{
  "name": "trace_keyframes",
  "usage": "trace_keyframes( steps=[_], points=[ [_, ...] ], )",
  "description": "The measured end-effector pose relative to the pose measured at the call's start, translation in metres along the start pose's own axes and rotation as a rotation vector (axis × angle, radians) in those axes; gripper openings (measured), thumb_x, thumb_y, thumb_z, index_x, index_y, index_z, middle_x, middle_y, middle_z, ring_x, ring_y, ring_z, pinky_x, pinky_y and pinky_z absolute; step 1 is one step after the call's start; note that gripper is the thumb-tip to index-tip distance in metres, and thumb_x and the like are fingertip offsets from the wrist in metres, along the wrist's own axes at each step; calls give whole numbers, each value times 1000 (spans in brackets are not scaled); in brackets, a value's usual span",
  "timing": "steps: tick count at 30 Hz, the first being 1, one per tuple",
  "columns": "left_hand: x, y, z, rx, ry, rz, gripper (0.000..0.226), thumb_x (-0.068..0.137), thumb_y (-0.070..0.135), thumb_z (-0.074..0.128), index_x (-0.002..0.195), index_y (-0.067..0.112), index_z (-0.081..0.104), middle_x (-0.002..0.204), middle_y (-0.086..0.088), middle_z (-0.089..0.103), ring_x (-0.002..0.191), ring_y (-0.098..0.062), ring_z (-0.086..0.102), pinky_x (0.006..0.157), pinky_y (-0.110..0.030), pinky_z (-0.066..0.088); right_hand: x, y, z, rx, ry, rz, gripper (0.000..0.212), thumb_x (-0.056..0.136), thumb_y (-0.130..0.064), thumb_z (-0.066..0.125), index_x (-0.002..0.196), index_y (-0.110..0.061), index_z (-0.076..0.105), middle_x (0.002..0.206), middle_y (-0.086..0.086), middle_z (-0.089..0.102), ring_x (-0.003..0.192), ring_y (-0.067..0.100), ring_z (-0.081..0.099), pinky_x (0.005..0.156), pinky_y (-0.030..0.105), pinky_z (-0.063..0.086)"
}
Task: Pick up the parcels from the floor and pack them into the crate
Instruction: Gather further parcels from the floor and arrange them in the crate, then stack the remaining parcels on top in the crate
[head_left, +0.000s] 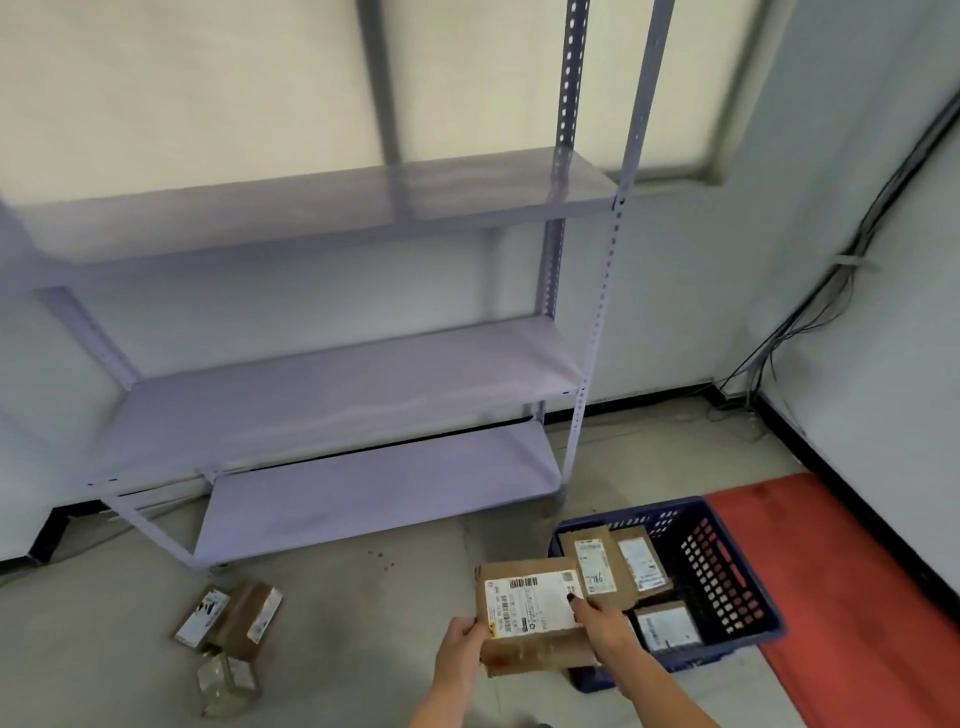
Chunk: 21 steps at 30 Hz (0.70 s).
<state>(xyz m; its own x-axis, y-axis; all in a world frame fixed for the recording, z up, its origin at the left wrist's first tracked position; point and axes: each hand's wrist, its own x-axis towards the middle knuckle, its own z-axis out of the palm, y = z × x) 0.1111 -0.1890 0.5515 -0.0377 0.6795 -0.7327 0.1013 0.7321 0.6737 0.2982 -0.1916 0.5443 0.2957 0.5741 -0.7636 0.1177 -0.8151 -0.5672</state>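
Both our hands hold one cardboard parcel (532, 616) low in the view — our left hand (464, 656) grips its left edge with fingers curled under and thumb on top, and our right hand (602, 631) grips its right edge, thumb pressed on the white shipping label. We carry the parcel label up, just left of the blue crate (727, 582), its right end overlapping the crate's near left corner. Inside the crate we see three parcels: two lying side by side toward the back (618, 566) and one nearer us (667, 626), all label up. On the grey floor to our left lie two more brown parcels (228, 616) touching each other, and just in front of them a clear plastic-wrapped package (226, 683). Beyond stands a pale metal shelving unit (332, 384) against the wall, and a red mat (852, 597) lies under the crate — cables (810, 322) run down the right-hand corner.
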Motion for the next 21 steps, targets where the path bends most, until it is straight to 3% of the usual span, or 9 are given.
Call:
trace_keyframes(
  steps=[5,7,9,12,15,17,20,21],
  points=[
    [43,11,96,25,-5,-44,11,88,8,52,79,8,47,95,-18,59,88,-28,54,74,-32,43,46,-12,-86,-50,-27,21,46,97,-26,45,137,-5,41,127,11,53,106,23,50,92,33,42],
    [54,19,135,24,-22,-61,7,88,7,52,94,4,50,96,-16,58,91,-28,54,78,-33,45,60,-15,-122,-65,-28,22,51,96,-28,47,141,-6,36,135,12,50,107,22,50,91,31,41],
    [57,31,176,-12,-65,-76,20,90,9,51,109,9,47,104,-14,58,94,-26,55,71,-31,48,75,-17,-160,-101,-25,19,53,95,-29,48,142,-6,34,137,12,47,110,23,49,90,30,40],
    [53,50,229,-35,-91,-91,31,92,14,52,122,17,46,109,-10,61,93,-22,60,65,-25,47,94,-17,-210,-105,-9,16,57,93,-30,52,142,-7,35,136,13,46,113,25,51,91,32,43],
    [54,60,275,-15,-109,-102,38,92,12,49,129,18,46,109,-6,64,94,-19,63,82,-34,53,116,-15,-257,-121,-22,28,58,91,-30,54,141,-6,36,134,13,50,117,27,52,96,36,45],
    [56,70,306,1,-113,-100,41,91,11,49,132,18,45,114,-7,62,100,-20,62,90,-35,51,129,-18,-285,-118,-28,28,54,91,-26,55,138,-5,38,127,13,54,107,24,53,93,36,46],
    [56,81,356,-32,-92,-77,35,92,9,47,126,15,46,112,-9,61,92,-17,60,73,-25,51,157,-20,-330,-123,-48,23,50,92,-19,55,136,-2,39,121,14,56,96,21,50,84,31,42],
    [57,84,373,-35,-75,-73,34,93,10,48,127,14,47,114,-8,62,94,-17,61,75,-26,51,165,-22,-345,-132,-65,14,47,92,-18,55,134,-1,41,120,14,56,96,21,50,82,29,40]
  ],
)
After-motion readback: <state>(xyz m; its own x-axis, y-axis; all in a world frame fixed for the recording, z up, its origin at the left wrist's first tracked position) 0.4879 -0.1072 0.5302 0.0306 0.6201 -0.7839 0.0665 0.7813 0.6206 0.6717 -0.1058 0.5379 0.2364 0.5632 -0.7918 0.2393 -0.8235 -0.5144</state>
